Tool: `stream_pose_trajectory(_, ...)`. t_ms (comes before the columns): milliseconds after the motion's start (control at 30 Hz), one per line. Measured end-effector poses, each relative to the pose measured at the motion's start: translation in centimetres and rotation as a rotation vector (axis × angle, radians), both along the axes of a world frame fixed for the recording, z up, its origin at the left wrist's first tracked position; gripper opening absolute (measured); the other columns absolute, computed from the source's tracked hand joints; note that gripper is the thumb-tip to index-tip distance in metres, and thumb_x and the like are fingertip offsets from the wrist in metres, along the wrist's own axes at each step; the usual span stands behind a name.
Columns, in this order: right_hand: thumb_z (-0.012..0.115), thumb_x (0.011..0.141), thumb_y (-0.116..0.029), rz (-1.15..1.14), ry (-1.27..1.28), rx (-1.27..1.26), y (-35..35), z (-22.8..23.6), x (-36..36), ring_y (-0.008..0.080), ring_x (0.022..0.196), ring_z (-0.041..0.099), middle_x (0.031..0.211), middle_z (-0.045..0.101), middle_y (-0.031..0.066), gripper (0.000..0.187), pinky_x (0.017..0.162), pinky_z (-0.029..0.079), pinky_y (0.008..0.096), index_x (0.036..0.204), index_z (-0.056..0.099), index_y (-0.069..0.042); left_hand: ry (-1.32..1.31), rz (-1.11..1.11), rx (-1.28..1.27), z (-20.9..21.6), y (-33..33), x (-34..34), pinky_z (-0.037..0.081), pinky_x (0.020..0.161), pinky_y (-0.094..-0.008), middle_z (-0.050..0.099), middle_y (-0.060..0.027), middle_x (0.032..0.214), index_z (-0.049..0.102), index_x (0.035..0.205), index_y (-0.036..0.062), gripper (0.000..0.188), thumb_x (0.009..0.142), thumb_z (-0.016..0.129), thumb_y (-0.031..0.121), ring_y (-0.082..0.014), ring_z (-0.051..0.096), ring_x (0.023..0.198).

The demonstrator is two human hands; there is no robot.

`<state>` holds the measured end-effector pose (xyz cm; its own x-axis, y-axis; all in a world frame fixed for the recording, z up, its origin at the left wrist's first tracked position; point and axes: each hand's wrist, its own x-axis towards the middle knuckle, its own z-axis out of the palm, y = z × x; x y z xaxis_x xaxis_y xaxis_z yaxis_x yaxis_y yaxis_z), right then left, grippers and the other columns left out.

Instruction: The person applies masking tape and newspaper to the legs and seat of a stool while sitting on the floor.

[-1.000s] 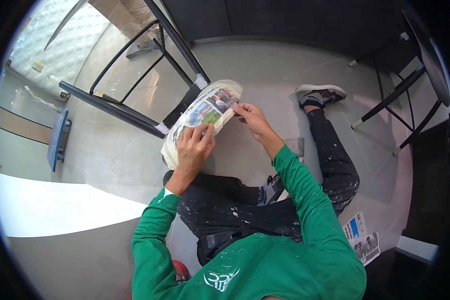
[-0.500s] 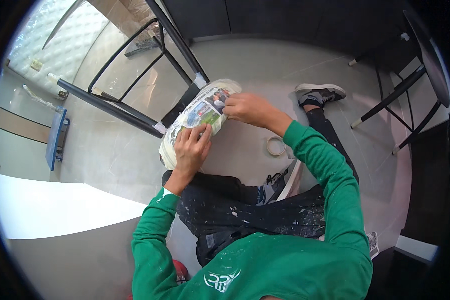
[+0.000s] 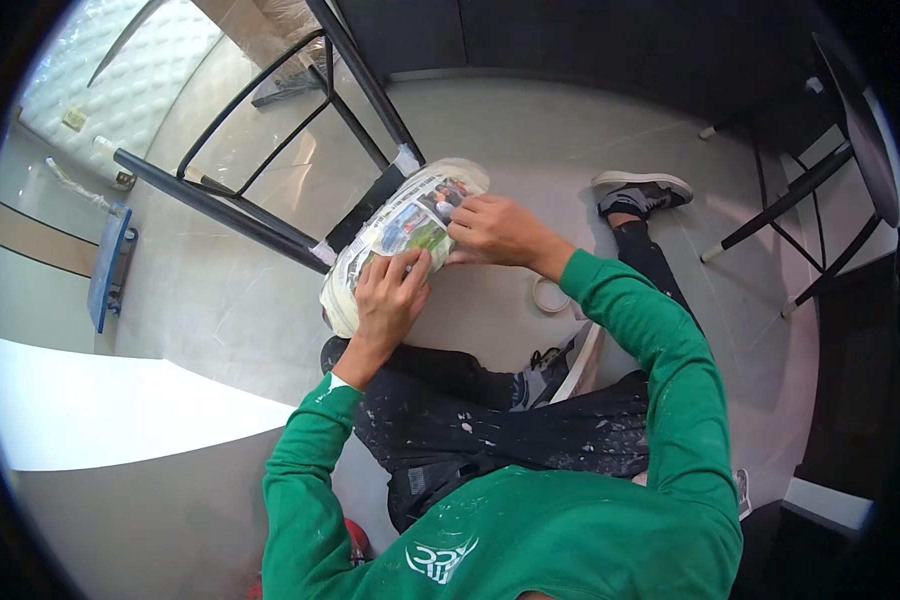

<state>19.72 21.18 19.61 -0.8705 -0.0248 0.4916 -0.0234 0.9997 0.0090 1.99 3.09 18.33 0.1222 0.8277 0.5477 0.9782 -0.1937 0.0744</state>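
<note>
A black stool (image 3: 375, 95) lies tipped over, its legs pointing to the far left. Its rounded seat is wrapped in newspaper (image 3: 402, 225), with cream masking tape around the rim. My left hand (image 3: 390, 300) is closed on the near edge of the newspaper, fingers bent over the printed side. Farther right along that edge, my right hand (image 3: 500, 230) pinches the paper, its fingers curled; the fingertips are partly hidden. The hands are a short gap apart.
A roll of masking tape (image 3: 551, 294) lies on the grey floor (image 3: 530, 130) beside my right forearm. Another black stool (image 3: 820, 200) stands at the right. A blue wheeled dolly (image 3: 108, 268) is at the left. Dark cabinets (image 3: 560, 40) line the far side. My legs are bent in front.
The wrapped seat sits slightly farther right in view. My left hand has shifted slightly right along the paper's edge; my right hand has changed its finger position at the edge.
</note>
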Motion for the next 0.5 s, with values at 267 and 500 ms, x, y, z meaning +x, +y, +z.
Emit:
stream_pose_trajectory(267, 0.073, 0.078, -0.046, -0.068, 0.082, 0.011, -0.7, -0.8, 0.0, 0.0253, 0.092, 0.064, 0.098, 0.064, 0.0083, 0.041, 0.082, 0.053, 0.0379, 0.086, 0.058, -0.008, -0.012, -0.012, 0.009, 0.0, 0.1, -0.1, 0.05, 0.086, -0.0385, 0.064, -0.0026, 0.114, 0.069, 0.118, 0.0091, 0.054, 0.064, 0.079, 0.008, -0.0236, 0.06, 0.098)
stream_pose_trajectory(500, 0.08, 0.074, -0.038, -0.119, 0.117, 0.065, -0.9, -1.6, -0.5, 0.024, 0.089, 0.064, 0.086, 0.06, 0.006, 0.039, 0.076, 0.054, 0.0357, 0.081, 0.055, -0.009, -0.02, -0.005, -0.008, 0.0, 0.1, 0.1, 0.05, 0.086, -0.0389, 0.064, -0.0029, 0.114, 0.069, 0.117, 0.0088, 0.053, 0.065, 0.079, 0.008, -0.0239, 0.06, 0.098)
